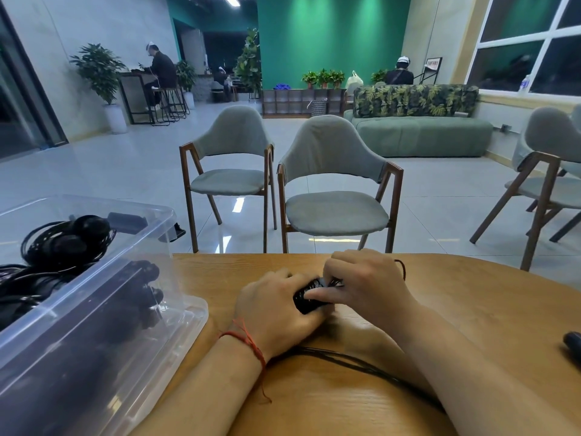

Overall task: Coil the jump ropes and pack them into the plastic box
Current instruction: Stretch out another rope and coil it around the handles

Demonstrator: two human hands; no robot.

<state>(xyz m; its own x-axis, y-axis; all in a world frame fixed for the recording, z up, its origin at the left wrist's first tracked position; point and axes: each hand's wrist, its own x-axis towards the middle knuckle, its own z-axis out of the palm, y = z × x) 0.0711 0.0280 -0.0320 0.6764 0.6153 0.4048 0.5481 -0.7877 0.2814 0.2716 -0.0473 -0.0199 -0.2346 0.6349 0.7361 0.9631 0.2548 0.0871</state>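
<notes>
In the middle of the frame, the left hand grips the black handles of a jump rope on the tabletop. The right hand curls over them, thumb and fingers pinching. Its cord trails under both forearms. At the left, the plastic box holds coiled ropes.
</notes>
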